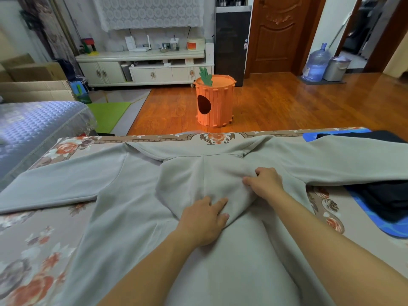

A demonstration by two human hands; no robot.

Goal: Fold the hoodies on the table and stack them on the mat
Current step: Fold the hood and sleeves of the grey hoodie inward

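A light grey hoodie (123, 184) lies spread flat on the table, both sleeves stretched out to the sides. Its hood (198, 180) is folded down onto the back. My left hand (204, 219) rests flat on the hood's lower tip with straight fingers. My right hand (265, 183) lies on the hood's right side with fingers curled, bunching the cloth. At the table's right edge is a blue mat (375, 224) with a folded black hoodie (388, 199) on it, and the grey right sleeve (353, 164) crosses over that.
The table carries a floral cloth (39, 250). Beyond its far edge stand an orange carrot-shaped bin (215, 102) on wooden floor, a white TV cabinet (143, 67), and a water jug (315, 65). A blue quilted sofa (33, 127) is at the left.
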